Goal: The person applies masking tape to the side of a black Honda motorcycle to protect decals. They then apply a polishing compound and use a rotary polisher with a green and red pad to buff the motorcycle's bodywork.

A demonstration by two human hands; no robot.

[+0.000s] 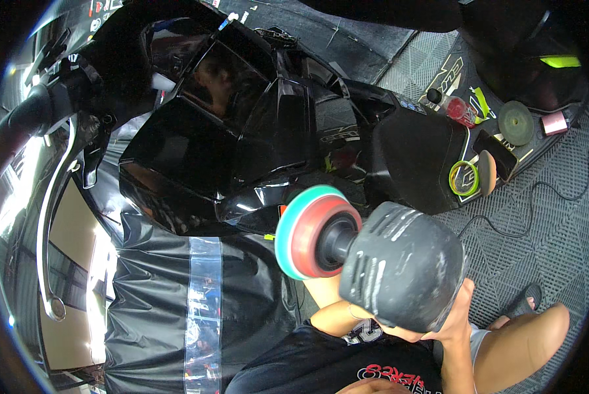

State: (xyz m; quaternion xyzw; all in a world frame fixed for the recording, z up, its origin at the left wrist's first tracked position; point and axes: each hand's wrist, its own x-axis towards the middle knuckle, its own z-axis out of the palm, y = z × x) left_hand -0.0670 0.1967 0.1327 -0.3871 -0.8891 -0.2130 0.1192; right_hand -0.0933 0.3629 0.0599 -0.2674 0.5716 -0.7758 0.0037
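Observation:
A rotary polisher with a scuffed dark housing is near the camera, its round teal foam pad on a red backing pointing left. The pad's blurred face suggests it is spinning. My right hand grips the housing's rear right side. Under the housing my left hand holds the polisher from below, most of its fingers hidden. Beyond the pad lies a motorcycle's glossy black body panel, which mirrors a person. Pad and panel overlap in view; whether they touch I cannot tell.
A silver lever curves along the left. At right, a lettered black mat carries a red-liquid bottle, green disc, phone, green tape roll and orange foam pad. A cord crosses the grey tile floor.

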